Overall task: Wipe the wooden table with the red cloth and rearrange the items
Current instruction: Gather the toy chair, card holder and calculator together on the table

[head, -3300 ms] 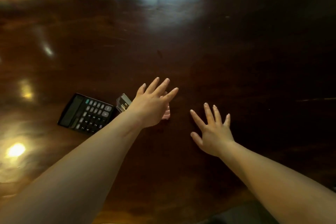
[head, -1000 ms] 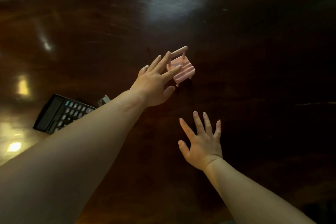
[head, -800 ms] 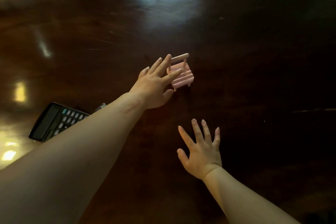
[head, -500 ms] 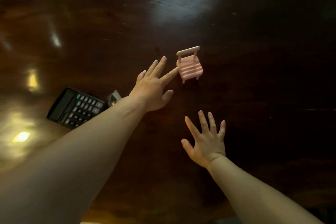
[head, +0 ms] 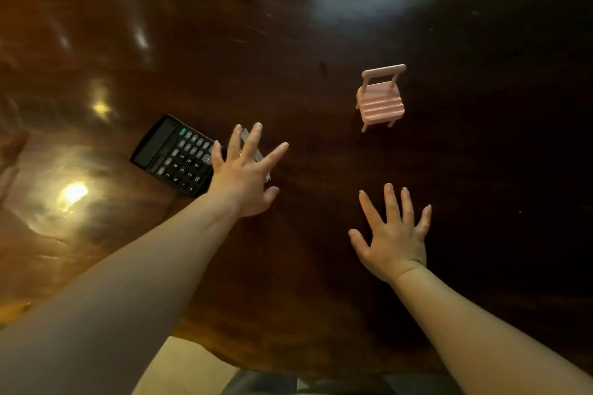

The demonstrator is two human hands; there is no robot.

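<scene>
Pink toy chair [head: 381, 99] upright on the wooden surface [head: 321, 26], well beyond both hands. Left hand [head: 244, 181] fingers splayed wide, holding nothing, over a small clear item [head: 253, 151], possibly a sharpener, just beside the calculator [head: 175, 154]. Right hand [head: 393, 242] equally wide, nothing held. Risk: a hasty grip nudging the calculator or skidding that item across polished wood. No containers visible. Red cloth not in view.

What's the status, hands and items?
Left hand open over small silver item. Right hand open, empty. Pink chair upright, free. Calculator adjacent.
</scene>
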